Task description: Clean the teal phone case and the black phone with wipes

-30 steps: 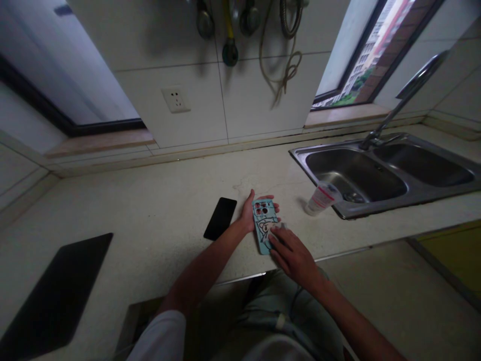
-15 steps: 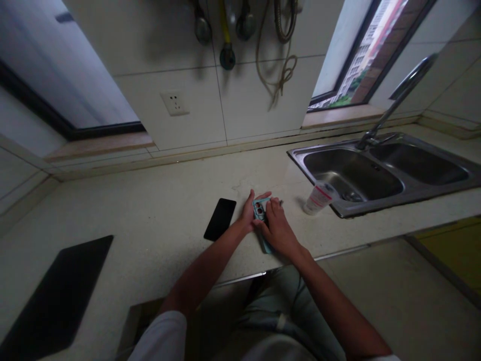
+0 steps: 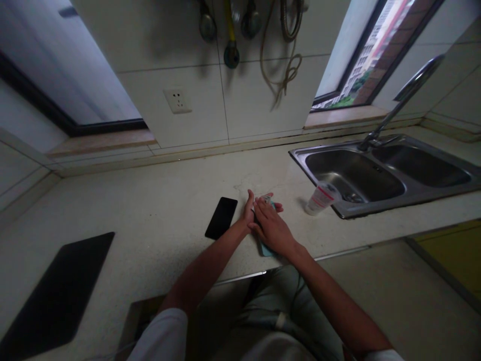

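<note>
We are holding the case [image 3: 267, 250] in our left hand [image 3: 247, 213], near the front edge of the table [image 3: 169, 200], and are laying our right hand [image 3: 272, 225] over it, so the hands are coming together with it between; we cannot tell whether the right one is gripping. The phone [image 3: 221, 218] is lying just beside our left wrist; the cup [image 3: 320, 200] is standing by the sink [image 3: 343, 209].

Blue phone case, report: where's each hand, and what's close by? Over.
Left hand under blue phone case. Right hand on top, hiding most of it. Black slab to the left, clear cup to the right, both apart from the case.
</note>
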Tool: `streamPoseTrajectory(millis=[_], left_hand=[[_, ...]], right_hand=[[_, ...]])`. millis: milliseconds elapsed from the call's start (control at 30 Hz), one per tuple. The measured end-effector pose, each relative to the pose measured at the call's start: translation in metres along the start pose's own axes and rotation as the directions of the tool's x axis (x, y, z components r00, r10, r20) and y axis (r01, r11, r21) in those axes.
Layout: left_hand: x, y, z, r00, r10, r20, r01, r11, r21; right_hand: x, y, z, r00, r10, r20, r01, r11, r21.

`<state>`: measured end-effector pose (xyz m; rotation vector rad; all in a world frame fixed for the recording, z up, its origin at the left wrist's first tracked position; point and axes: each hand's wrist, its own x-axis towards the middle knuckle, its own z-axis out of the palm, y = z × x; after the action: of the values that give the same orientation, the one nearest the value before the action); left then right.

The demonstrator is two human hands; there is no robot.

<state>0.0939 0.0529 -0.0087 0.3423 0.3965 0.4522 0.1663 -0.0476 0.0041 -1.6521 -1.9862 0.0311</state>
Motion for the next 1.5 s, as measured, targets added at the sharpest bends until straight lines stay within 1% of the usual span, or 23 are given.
streamPoseTrajectory(millis=[133, 267, 367, 500, 600, 667, 767, 867, 967, 1100, 1200, 1267, 1333, 1400, 1500], left_hand=[[-0.001, 0.003, 0.0, 0.999, 0.008, -0.043, -0.007, 1.0, 0.02], [-0.002, 0.005, 0.001, 0.995, 0.046, -0.09, -0.041, 0.998, 0.053], [-0.003, 0.005, 0.002, 0.994, 0.045, -0.095, -0.039, 0.997, 0.065], [-0.005, 0.006, 0.004, 0.995, 0.028, -0.092, -0.023, 0.998, 0.059], [-0.006, 0.006, 0.005, 0.995, 0.025, -0.096, -0.02, 0.998, 0.054], [-0.006, 0.005, 0.005, 0.994, 0.03, -0.102, -0.024, 0.998, 0.059], [-0.006, 0.005, 0.006, 0.992, 0.051, -0.119, -0.046, 0.998, 0.048], [-0.006, 0.007, 0.007, 0.987, 0.072, -0.146, -0.069, 0.997, 0.025], [-0.005, 0.01, 0.007, 0.982, 0.064, -0.18, -0.069, 0.997, -0.022], [-0.005, 0.013, 0.007, 0.968, 0.045, -0.249, -0.071, 0.993, -0.095], [-0.005, 0.012, 0.008, 0.962, 0.047, -0.269, -0.088, 0.986, -0.142], [-0.005, 0.011, 0.008, 0.963, 0.056, -0.265, -0.106, 0.978, -0.178], [-0.005, 0.009, 0.008, 0.964, 0.062, -0.26, -0.118, 0.972, -0.203], [-0.004, 0.008, 0.008, 0.967, 0.054, -0.249, -0.108, 0.972, -0.207], [-0.004, 0.007, 0.007, 0.972, 0.049, -0.228, -0.092, 0.979, -0.183]], right_hand=[[-0.022, -0.009, 0.003, 0.998, -0.065, -0.018, 0.065, 0.998, -0.023], [-0.053, -0.019, 0.007, 0.993, -0.119, 0.002, 0.119, 0.992, -0.047], [-0.075, -0.023, 0.005, 0.988, -0.152, 0.003, 0.152, 0.987, -0.05], [-0.097, -0.019, -0.001, 0.987, -0.161, 0.0, 0.161, 0.985, -0.059], [-0.106, -0.013, -0.005, 0.985, -0.17, -0.032, 0.168, 0.984, -0.065], [-0.11, -0.012, -0.005, 0.985, -0.163, -0.05, 0.16, 0.985, -0.059], [-0.108, -0.019, -0.002, 0.991, -0.124, -0.055, 0.121, 0.991, -0.056], [-0.099, -0.028, 0.005, 0.995, -0.094, -0.042, 0.092, 0.995, -0.047], [-0.085, -0.03, 0.009, 0.992, -0.114, -0.057, 0.114, 0.993, -0.01], [-0.075, -0.018, 0.002, 0.98, -0.177, -0.09, 0.183, 0.981, 0.061], [-0.079, -0.006, -0.008, 0.962, -0.239, -0.134, 0.253, 0.963, 0.091], [-0.085, 0.003, -0.014, 0.951, -0.252, -0.181, 0.271, 0.958, 0.094], [-0.092, 0.012, -0.02, 0.952, -0.218, -0.215, 0.246, 0.963, 0.11], [-0.097, 0.018, -0.026, 0.963, -0.156, -0.22, 0.194, 0.967, 0.164], [-0.099, 0.02, -0.031, 0.974, 0.003, -0.226, 0.073, 0.942, 0.326]])
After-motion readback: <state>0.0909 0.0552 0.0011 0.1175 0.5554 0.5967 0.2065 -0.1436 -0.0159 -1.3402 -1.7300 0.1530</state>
